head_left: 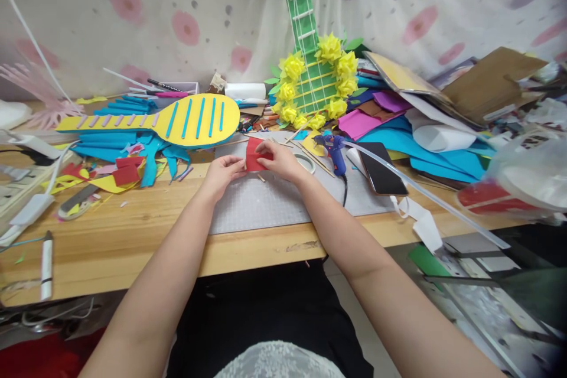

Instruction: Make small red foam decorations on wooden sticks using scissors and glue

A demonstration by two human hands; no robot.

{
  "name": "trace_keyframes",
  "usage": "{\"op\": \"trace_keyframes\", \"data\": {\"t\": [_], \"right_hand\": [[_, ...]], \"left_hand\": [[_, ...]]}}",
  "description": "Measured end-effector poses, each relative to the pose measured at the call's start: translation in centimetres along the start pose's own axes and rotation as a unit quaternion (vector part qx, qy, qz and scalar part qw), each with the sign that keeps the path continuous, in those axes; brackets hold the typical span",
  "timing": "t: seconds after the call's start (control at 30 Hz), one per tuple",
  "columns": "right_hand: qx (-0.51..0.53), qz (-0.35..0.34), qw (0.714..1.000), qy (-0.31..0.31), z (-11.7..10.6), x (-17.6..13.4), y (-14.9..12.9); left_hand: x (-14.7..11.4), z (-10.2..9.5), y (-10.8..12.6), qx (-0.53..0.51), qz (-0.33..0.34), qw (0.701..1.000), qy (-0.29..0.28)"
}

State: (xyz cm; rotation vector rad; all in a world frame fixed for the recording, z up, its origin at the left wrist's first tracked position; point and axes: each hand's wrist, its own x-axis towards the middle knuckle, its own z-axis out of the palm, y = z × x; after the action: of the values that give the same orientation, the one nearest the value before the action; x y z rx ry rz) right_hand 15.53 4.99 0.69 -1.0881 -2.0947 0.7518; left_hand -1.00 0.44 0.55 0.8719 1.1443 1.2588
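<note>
A small piece of red paper (pixel 253 153) is held between my two hands over a grey cutting mat (pixel 248 212). My left hand (pixel 225 172) pinches its left edge between thumb and fingers. From the right, my right hand (pixel 281 160) grips the paper, with fingers over its top and the thumb on its face. A roll of white tape (pixel 305 162) lies just beyond my right wrist. Right of that, a blue glue gun (pixel 335 153) rests on the mat, with a long clear glue stick (pixel 425 195) running out to the right.
A yellow paper guitar shape (pixel 199 119) lies at the left on blue paper strips. Behind leans a green guitar (pixel 305 41) ringed with yellow flowers. A black phone (pixel 381 168), stacked coloured paper (pixel 443 150) and a clear tub (pixel 522 171) stand right. A white marker (pixel 46 269) lies front left.
</note>
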Motion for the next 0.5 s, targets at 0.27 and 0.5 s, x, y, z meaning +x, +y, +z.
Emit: {"op": "trace_keyframes", "data": {"t": [0.27,0.5], "right_hand": [[-0.021,-0.02,1.0,0.008,-0.01,0.11,-0.36],[-0.025,-0.029,0.999,0.007,-0.14,0.04,-0.5]], "left_hand": [[-0.07,-0.01,-0.24,0.049,-0.005,0.999,0.007],[0.06,0.05,-0.44,0.056,-0.004,0.998,0.011]]}}
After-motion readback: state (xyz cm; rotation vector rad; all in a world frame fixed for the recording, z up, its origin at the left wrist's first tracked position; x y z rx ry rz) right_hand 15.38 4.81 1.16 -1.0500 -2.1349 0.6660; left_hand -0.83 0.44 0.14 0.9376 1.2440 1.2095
